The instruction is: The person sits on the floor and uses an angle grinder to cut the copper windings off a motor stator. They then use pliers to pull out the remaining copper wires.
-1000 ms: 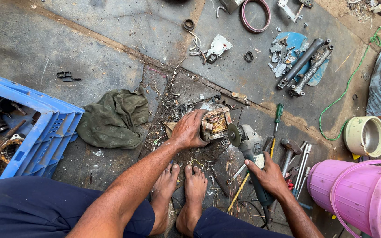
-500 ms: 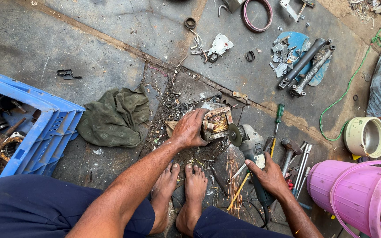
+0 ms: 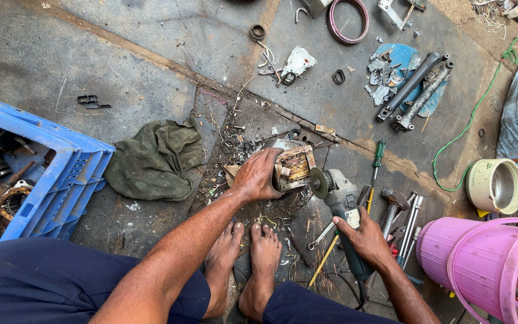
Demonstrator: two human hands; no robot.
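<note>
My left hand (image 3: 258, 175) grips a square metal motor stator (image 3: 295, 166) with copper windings, holding it on the concrete floor just ahead of my bare feet (image 3: 246, 259). My right hand (image 3: 364, 239) is wrapped around the body of a grey angle grinder (image 3: 342, 201). Its disc (image 3: 318, 182) sits against the right side of the stator. Metal scraps and wire bits lie around the stator.
A blue plastic crate (image 3: 61, 180) of motor parts stands at the left, a green rag (image 3: 154, 161) beside it. Right of the grinder lie a screwdriver (image 3: 375, 165), a hammer (image 3: 392, 204) and rods. A pink bucket (image 3: 481, 258), a white pot (image 3: 496, 186) and two shafts (image 3: 415, 90) sit further right.
</note>
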